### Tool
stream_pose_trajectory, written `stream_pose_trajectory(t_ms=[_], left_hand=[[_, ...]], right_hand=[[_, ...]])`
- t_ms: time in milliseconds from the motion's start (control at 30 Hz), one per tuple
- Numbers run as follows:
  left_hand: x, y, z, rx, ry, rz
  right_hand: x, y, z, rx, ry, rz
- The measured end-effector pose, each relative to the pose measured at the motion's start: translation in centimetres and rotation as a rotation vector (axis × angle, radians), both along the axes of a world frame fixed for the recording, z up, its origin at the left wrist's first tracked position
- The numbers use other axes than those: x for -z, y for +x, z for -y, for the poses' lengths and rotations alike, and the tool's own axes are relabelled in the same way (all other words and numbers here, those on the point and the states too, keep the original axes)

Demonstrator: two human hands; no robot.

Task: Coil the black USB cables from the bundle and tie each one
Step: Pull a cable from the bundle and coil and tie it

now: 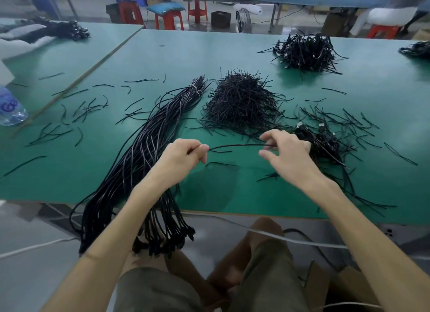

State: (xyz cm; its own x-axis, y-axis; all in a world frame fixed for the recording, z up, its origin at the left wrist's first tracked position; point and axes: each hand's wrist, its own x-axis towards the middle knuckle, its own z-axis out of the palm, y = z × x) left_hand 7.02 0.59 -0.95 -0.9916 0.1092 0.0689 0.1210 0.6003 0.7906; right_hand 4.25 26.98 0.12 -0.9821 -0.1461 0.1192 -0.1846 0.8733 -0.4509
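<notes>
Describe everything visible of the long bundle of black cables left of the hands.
The cable bundle is a thick sheaf of long, glossy black cables, bound near its far end by pale bands. It lies diagonally on the green table; its near end drapes over the front edge, plug ends hanging. The left forearm crosses it.

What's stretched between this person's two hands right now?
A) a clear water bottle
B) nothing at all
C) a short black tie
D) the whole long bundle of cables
C: the left hand and right hand each pinch one end of a short black tie above the green table, while the long cable bundle lies on the table by the left arm.
</notes>
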Motion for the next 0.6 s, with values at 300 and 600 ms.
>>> stream_pose_trajectory(t_ms=[300,600], left_hand=[[-0.7,-0.9,-5.1,0.111,0.195,-0.017],[0.0,0.2,-0.1,0.283,0.713,0.237]], right_hand=[[-0.5,3.0,5.1,-0.268,-0.063,0.096],[0.0,1.4,0.9,-0.174,-0.443,0.062]])
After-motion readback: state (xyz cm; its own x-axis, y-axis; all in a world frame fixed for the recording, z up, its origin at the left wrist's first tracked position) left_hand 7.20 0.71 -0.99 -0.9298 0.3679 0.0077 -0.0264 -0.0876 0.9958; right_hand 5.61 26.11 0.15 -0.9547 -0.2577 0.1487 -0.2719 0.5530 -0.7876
